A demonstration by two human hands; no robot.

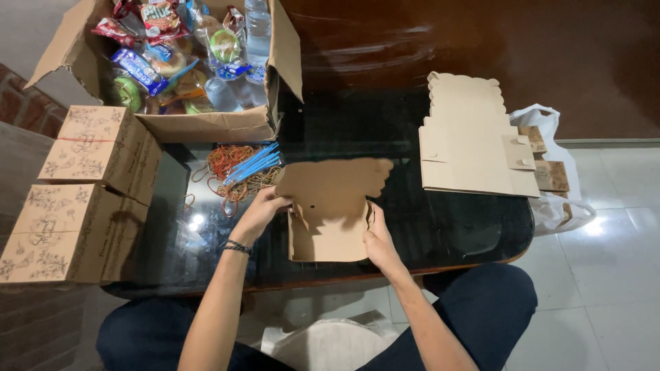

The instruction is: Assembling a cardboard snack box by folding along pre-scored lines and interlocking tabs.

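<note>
Both my hands hold a partly folded brown cardboard box [331, 213] over the near edge of a dark glass table [447, 227]. My left hand [261, 211] grips its left side flap. My right hand [377, 240] grips its right side wall. The box's scalloped lid stands up and open toward the far side. A stack of flat unfolded box blanks [467, 137] lies on the table to the right.
A large open carton [206, 127] of packaged snacks and water bottles sits at the back left. Two closed printed boxes [82, 192] stand at the left. Rubber bands and blue straws [244, 168] lie behind my left hand. A white plastic bag [557, 172] hangs off the right.
</note>
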